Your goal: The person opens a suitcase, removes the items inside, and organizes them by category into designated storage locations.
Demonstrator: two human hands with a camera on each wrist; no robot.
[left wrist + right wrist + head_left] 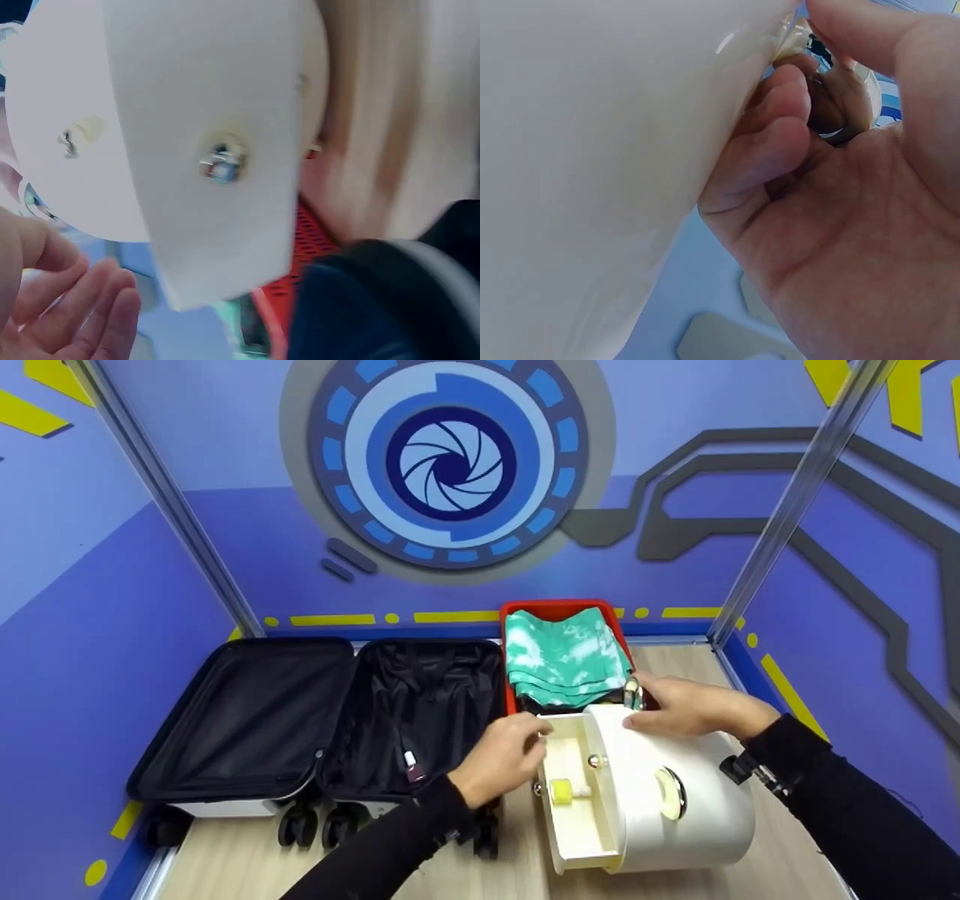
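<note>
A white rounded drawer box [675, 832] lies on the table at right, with one drawer [592, 851] pulled out to the left. Inside the drawer sits a small yellow bottle [561, 791] with a whitish cap. My left hand [504, 754] hovers at the drawer's far left corner, fingers loosely bent around nothing; in the left wrist view its fingers [90, 307] are apart from the knobbed drawer front [202, 240]. At the box's far end, my right hand [686, 705] grips it beside a shiny metal fitting [634, 692]. Curled fingertips [780, 142] touch the white wall in the right wrist view.
An open black suitcase [247, 720] lies at left, holding a dark nail polish bottle [413, 769] with a white cap. Behind the box stands a red basket [514, 607] with folded green-and-white cloth [566, 652]. Blue panels [247, 540] enclose the table.
</note>
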